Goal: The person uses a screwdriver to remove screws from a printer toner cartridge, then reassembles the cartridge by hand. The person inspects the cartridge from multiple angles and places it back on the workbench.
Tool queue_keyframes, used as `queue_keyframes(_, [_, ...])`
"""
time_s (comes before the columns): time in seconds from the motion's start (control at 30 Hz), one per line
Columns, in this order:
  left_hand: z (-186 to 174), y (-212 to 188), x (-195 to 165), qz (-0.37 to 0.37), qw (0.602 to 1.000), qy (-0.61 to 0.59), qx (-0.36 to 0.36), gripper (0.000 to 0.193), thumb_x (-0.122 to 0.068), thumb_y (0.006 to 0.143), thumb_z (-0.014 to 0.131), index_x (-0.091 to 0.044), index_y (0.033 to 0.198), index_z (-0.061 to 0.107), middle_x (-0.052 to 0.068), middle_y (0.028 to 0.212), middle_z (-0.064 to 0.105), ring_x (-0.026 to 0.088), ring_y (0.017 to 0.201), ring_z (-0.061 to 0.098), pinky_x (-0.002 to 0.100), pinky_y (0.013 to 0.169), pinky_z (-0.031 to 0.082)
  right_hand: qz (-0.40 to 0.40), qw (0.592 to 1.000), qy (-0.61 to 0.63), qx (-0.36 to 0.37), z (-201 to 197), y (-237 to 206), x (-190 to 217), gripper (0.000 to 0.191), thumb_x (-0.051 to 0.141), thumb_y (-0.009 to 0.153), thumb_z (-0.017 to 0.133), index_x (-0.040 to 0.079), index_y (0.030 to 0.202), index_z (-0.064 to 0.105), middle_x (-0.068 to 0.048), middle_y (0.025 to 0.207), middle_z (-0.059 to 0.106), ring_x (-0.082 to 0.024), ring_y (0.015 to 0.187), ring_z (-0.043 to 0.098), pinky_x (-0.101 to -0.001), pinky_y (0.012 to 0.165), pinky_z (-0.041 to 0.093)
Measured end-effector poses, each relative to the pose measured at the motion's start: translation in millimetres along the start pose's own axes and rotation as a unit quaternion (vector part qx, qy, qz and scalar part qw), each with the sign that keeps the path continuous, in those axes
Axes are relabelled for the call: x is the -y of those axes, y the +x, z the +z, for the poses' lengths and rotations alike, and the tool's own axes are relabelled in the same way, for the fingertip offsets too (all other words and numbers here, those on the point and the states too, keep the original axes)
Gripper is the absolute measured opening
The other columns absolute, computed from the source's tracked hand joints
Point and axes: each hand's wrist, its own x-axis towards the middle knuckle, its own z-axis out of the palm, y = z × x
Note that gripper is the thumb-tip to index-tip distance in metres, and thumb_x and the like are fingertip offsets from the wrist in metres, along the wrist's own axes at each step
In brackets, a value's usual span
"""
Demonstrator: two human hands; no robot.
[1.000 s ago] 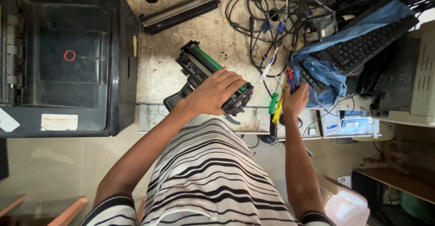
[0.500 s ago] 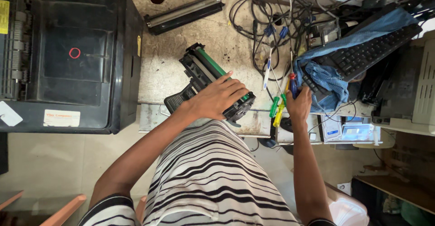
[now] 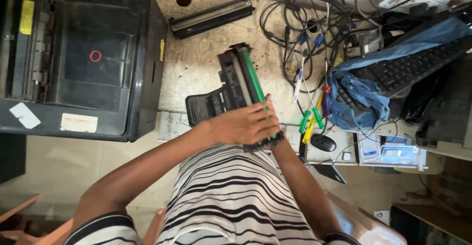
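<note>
On the table (image 3: 201, 58), seen from the head camera, a black toner cartridge (image 3: 241, 85) with a long green roller lies tilted, near the front edge; the left hand (image 3: 246, 125) is curled over its near end and grips it, fingers wrapped on top; the right hand is hidden under the cartridge and the left hand, so only its forearm shows, and I cannot tell if it is open or closed; a flat black ribbed flap sticks out from the cartridge on its left side. Left of it sits a big black printer (image 3: 78, 58), close to the cartridge but not touching it; a long black bar (image 3: 211, 16) lies at the back of the table, well apart from the hands. Just right of the cartridge are small screwdrivers (image 3: 312, 117) with green, yellow and red handles; behind them is a messy heap of black cables (image 3: 305, 24); farther right a black keyboard (image 3: 413, 65) rests on a blue cloth (image 3: 364, 95); the person wears a striped shirt (image 3: 231, 201).
</note>
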Motion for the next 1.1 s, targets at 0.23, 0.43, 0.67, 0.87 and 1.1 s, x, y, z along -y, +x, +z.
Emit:
queue_keyframes(0.23, [-36.6, 4.6, 0.4, 0.102, 0.994, 0.044, -0.016, 0.037, -0.015, 0.093, 0.063, -0.011, 0.130, 0.062, 0.003, 0.128, 0.063, 0.021, 0.130, 0.057, 0.044, 0.124, 0.036, 0.045, 0.988, 0.132, 0.067, -2.9, -1.8, -10.8, 0.061, 0.059, 0.091, 0.056, 0.007, 0.124, 0.061, -0.011, 0.107, 0.069, -0.023, 0.093, 0.069, -0.0388, 0.081, 0.061])
queue_keyframes(0.43, [-82.1, 8.2, 1.4, 0.070, 0.990, 0.089, 0.082, 0.071, -0.017, 0.085, 0.066, -0.018, 0.152, 0.043, 0.002, 0.157, 0.046, 0.022, 0.147, 0.043, 0.046, 0.125, 0.029, 0.013, 0.930, 0.192, 0.314, -17.6, -9.5, -9.1, 0.062, 0.052, 0.086, 0.069, 0.005, 0.126, 0.061, -0.015, 0.108, 0.072, -0.027, 0.092, 0.072, -0.0404, 0.078, 0.062])
queue_keyframes(0.67, [-144.8, 16.3, 5.7, -0.253, 0.963, -0.081, 0.033, 0.100, -0.037, 0.082, 0.080, -0.006, 0.160, 0.027, 0.020, 0.165, 0.033, 0.041, 0.155, 0.033, 0.058, 0.128, 0.024, -0.255, 0.945, 0.060, 0.195, -6.0, -7.6, -20.2, 0.085, 0.035, 0.086, 0.087, 0.001, 0.152, 0.044, -0.013, 0.117, 0.066, -0.028, 0.094, 0.066, -0.0425, 0.079, 0.058])
queue_keyframes(0.87, [-100.1, 103.5, 4.4, -0.333, 0.925, -0.115, -0.142, 0.116, -0.057, 0.074, 0.084, -0.003, 0.158, 0.025, 0.024, 0.161, 0.033, 0.045, 0.151, 0.032, 0.066, 0.124, 0.022, -0.404, 0.859, -0.313, -0.010, 39.5, -6.0, -32.9, 0.079, 0.044, 0.094, 0.074, -0.001, 0.148, 0.038, -0.013, 0.127, 0.059, -0.025, 0.108, 0.057, -0.0383, 0.090, 0.051])
queue_keyframes(1.1, [-77.3, 100.1, -32.5, -0.308, 0.906, -0.137, -0.257, 0.083, -0.031, 0.079, 0.084, -0.007, 0.148, 0.046, 0.014, 0.156, 0.049, 0.036, 0.147, 0.050, 0.055, 0.126, 0.038, -0.440, 0.585, -0.658, -0.175, 62.1, -8.3, -22.0, 0.080, 0.050, 0.097, 0.068, -0.006, 0.145, 0.039, -0.014, 0.128, 0.054, -0.023, 0.114, 0.050, -0.0360, 0.098, 0.046])
